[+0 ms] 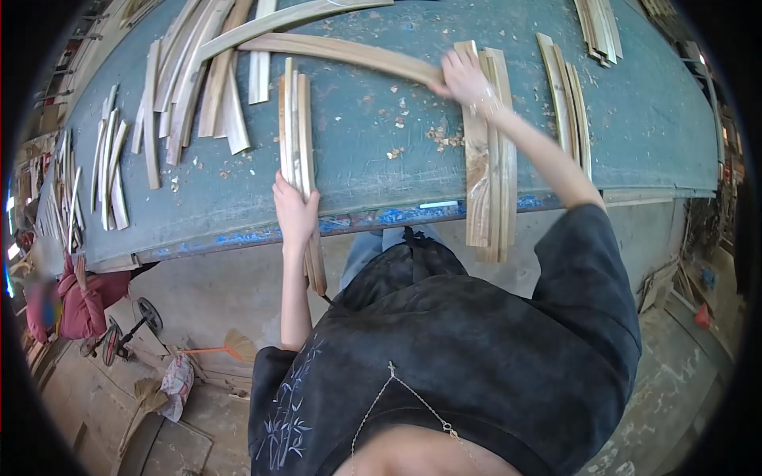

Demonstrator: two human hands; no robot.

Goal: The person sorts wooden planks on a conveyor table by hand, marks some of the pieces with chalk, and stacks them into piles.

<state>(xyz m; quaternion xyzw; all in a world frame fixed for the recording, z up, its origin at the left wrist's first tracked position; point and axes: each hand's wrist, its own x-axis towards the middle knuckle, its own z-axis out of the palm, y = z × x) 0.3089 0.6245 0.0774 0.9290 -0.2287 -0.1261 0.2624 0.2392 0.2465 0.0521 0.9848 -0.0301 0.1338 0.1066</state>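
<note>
My left hand [295, 213] is closed around a narrow bundle of wooden strips [297, 135], which lies across the table's near edge with its lower end sticking out toward my body. Slightly blurred, my right hand [467, 78] grips the right end of a long wooden strip [349, 52]. That strip slants across the far part of the table, and its left end reaches the pile of strips. Beneath my right hand and forearm lies another stack of wooden strips [479, 159], which also overhangs the near edge.
A large pile of loose strips [182, 79] covers the green table [373, 159] at left. More strips [565, 103] lie at right. Wood chips [444, 136] are scattered about the middle. A person in a red top [83, 305] is at the lower left, near a wheeled object [119, 337].
</note>
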